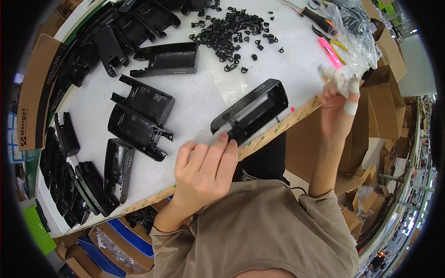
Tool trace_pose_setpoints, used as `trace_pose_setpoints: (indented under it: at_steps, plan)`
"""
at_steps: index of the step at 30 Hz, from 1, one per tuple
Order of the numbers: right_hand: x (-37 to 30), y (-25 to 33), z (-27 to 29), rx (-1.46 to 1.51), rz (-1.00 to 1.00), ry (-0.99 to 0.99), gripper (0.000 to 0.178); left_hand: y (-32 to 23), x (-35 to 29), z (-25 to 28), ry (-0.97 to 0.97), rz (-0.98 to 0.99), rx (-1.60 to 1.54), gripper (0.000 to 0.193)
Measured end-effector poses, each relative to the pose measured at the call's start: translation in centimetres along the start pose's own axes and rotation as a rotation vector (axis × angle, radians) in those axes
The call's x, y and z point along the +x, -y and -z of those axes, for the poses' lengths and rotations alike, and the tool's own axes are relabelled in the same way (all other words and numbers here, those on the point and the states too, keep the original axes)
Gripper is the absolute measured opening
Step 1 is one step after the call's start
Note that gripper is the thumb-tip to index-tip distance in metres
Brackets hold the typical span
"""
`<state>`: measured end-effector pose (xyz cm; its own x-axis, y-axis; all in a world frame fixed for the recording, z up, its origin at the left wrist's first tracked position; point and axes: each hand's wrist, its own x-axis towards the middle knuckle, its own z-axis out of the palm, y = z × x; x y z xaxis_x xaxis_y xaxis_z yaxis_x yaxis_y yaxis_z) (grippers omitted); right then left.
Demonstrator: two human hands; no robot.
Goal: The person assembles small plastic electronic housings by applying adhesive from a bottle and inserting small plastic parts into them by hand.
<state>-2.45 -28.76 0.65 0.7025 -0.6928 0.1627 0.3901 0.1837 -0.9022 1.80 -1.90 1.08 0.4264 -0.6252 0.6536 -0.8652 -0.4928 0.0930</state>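
A black plastic housing [252,111], hollow with an open frame, lies tilted on the white table close to its front edge. My left hand [206,169] grips the near left end of this housing, its fingertips pressed on the corner. Off to the right, past the table edge, my right hand [338,106] is raised with white coverings on several fingertips. One digit stands apart from the others, which are partly blurred, and nothing shows held there. Beyond the housing lies a pile of small black plastic clips [236,34]. A small red dot [292,110] is beside the housing.
More black housings [143,99] lie at the left, with further ones stacked along the far left edge. Pliers [331,39], a pink marker [329,53], a screwdriver [317,19] and clear plastic bags [357,37] occupy the far right. Cardboard boxes [382,102] stand beside the table.
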Motion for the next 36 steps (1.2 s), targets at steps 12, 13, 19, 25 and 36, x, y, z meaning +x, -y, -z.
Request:
trace_pose_setpoints:
  at_steps: [12, 13, 19, 25, 36]
  plan:
    - [7.3, 1.4, 1.1, -0.284, -0.068, 0.394, 0.045, -0.4, 0.5, 0.3, -0.042, 0.234, 0.001, 0.022]
    - [7.7, 1.1, 0.7, -0.281, -0.066, 0.394, 0.045, -0.5, 0.6, 0.3, -0.026, 0.244, -0.018, 0.02]
    - [8.9, 0.7, -0.8, -0.587, 0.153, 0.24, 0.033, -1.4, 0.9, 0.3, -0.039, 0.224, -0.1, 0.019]
    - [9.6, -1.5, 1.1, -0.709, 0.218, 0.298, 0.036, -1.0, 0.0, 0.6, 0.001, 0.138, -0.136, 0.02]
    - [4.6, -0.2, 0.3, -1.102, 0.584, -0.002, 0.043, -1.2, 0.2, 1.0, -0.048, 0.146, -0.113, 0.026]
